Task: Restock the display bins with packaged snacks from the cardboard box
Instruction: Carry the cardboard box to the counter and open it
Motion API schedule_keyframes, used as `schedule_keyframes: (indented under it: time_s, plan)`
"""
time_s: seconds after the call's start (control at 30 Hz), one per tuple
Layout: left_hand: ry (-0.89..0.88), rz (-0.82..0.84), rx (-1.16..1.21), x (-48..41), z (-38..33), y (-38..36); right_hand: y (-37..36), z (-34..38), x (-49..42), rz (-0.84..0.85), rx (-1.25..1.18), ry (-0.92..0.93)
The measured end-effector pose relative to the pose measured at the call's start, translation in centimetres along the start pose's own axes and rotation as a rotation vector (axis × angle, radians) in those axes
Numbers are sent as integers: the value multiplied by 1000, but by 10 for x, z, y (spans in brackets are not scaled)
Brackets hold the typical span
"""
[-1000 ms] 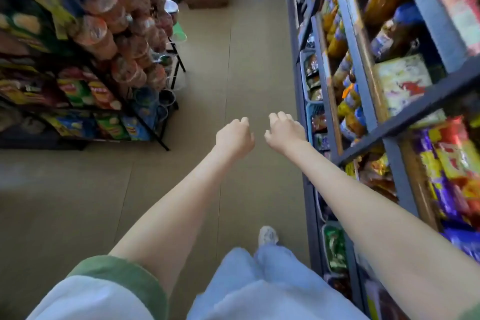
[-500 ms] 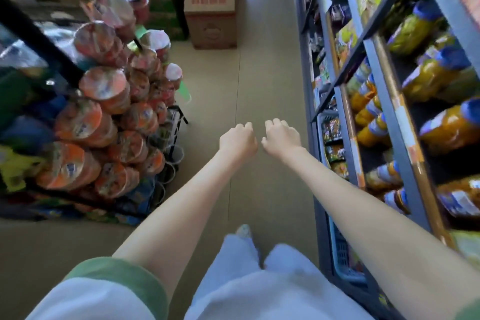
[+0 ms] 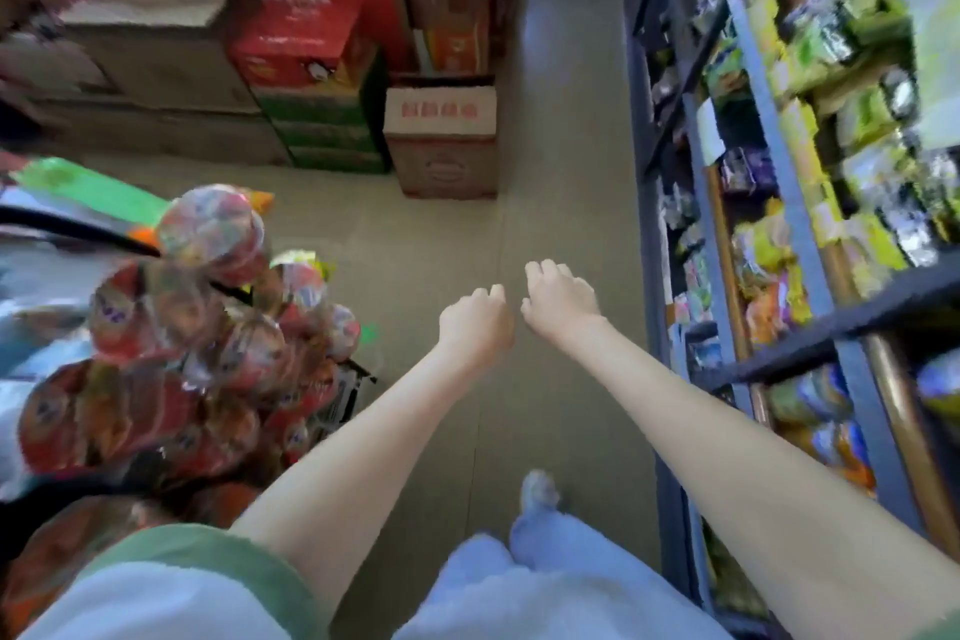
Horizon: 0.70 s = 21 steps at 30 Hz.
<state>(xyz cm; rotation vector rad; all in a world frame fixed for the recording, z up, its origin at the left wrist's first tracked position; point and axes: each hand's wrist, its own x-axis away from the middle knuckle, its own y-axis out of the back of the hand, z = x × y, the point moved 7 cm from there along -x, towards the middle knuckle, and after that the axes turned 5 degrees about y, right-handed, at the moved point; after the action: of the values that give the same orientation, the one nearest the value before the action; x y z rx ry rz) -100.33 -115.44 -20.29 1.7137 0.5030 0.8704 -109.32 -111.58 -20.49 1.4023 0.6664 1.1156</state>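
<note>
Your stock: one brown cardboard box [image 3: 441, 156], white band printed red, standing upright on the floor [image 3: 563, 182] ahead, top open.

Narrow shop aisle, beige floor [image 3: 561, 203], grey metal shelves [image 3: 841, 330] of packets along the right, rack of noodle cups [image 3: 208, 327] left, cartons [image 3: 156, 62] stacked at the far end.

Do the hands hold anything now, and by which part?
Nothing is held: the left hand and the right hand are both curled, with no item showing in either.

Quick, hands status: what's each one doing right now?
Left hand: closed, fingers curled, holding nothing.
Right hand: closed, fingers curled, holding nothing.
</note>
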Motion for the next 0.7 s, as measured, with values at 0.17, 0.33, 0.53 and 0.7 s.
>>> schedule_keyframes:
  time_s: [0.17,0.33,0.53,0.7]
  plan:
    - [141,-42,86,-127,48,46,44,11,-143,41,2,118]
    - [185,-113,113,-274,80,94,60,21,-296,104,31,191]
    - [140,-72,67,-435,110,145,91,11,-461,135,41,159]
    - [148,-26,25,-547,130,179,119,-10,-577,81,20,134]
